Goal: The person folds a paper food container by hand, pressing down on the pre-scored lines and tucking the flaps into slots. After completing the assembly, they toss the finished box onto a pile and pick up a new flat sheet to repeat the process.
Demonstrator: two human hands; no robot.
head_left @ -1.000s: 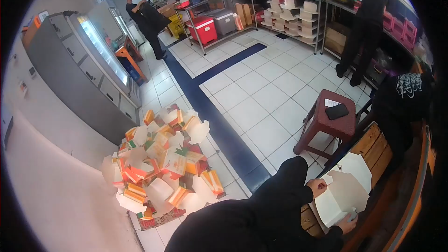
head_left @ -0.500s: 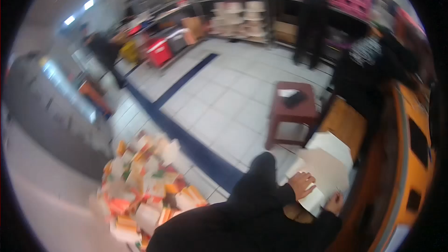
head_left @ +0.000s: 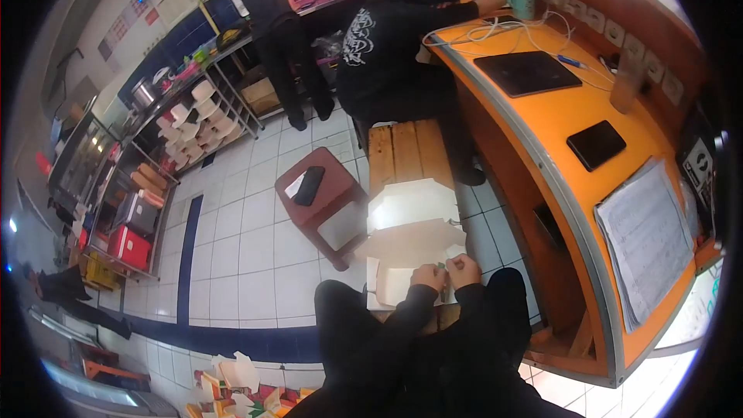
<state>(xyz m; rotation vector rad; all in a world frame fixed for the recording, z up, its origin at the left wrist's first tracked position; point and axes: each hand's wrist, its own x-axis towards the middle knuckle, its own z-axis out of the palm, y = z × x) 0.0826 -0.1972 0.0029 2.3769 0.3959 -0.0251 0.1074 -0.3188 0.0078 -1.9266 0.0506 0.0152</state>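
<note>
A folding cardboard food box (head_left: 395, 282) lies opened out on the wooden bench between my knees, its tan lid part raised at the back. Both hands are at its right side. My left hand (head_left: 428, 277) is closed on the box's edge near that corner, fingertips curled. Close beside it, my right hand (head_left: 464, 271) pinches the side flap at the same corner. A small green patch shows between the two hands; I cannot make out what it is. Just behind stands another open white box piece (head_left: 414, 203) on the bench (head_left: 406, 151).
A maroon stool (head_left: 313, 220) with a dark phone stands left of the bench. To the right is an orange counter (head_left: 534, 120) with a tablet, phone and papers. A person in black (head_left: 402, 54) sits ahead. Folded boxes (head_left: 240, 387) are piled at lower left.
My view has swung to the right, bringing the orange counter into sight. My hands, earlier apart on the box, are now close together at its right corner. The box's sides now stand up more.
</note>
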